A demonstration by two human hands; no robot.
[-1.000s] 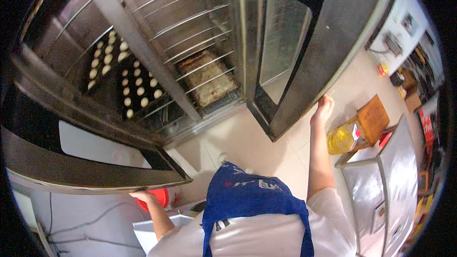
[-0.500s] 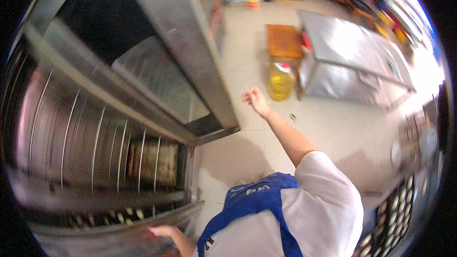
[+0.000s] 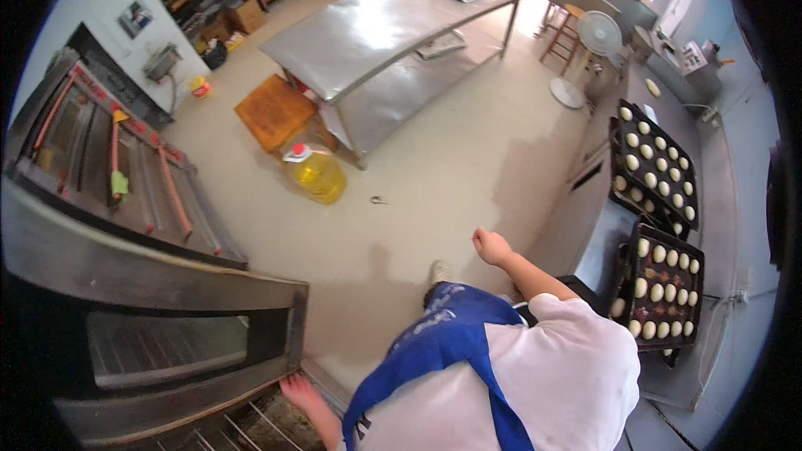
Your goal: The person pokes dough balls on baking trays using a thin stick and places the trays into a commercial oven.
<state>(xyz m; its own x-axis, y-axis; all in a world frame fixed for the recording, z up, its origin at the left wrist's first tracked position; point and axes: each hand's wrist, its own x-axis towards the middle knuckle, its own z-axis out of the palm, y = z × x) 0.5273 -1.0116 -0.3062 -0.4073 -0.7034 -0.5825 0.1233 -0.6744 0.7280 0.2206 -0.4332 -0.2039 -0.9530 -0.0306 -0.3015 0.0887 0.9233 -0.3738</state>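
By the lower corner of the steel-framed, windowed oven door (image 3: 280,301) is my left hand (image 3: 302,392), fingers stretched out and not wrapped around anything. It lies close to the door's edge; whether it touches cannot be made out. Below the door, wire rack bars (image 3: 242,430) show inside the oven. My right hand (image 3: 493,246) is curled into a loose fist over the floor, in front of my blue apron (image 3: 443,326), with nothing visible in it. To my right, black baking trays (image 3: 668,284) carry rows of pale round dough pieces and rest on a metal counter (image 3: 601,209).
A large jug of yellow oil (image 3: 317,175) stands on the floor beside a wooden stool (image 3: 271,113). Beyond it is a long steel table (image 3: 393,25). A white fan (image 3: 600,33) stands at the right, and a glass-fronted cabinet (image 3: 134,167) is at the left.
My view has swung right, bringing the counter and dough trays fully into sight. My right arm has moved from reaching out ahead to the right, nearer my body. My left hand is now by the door's edge.
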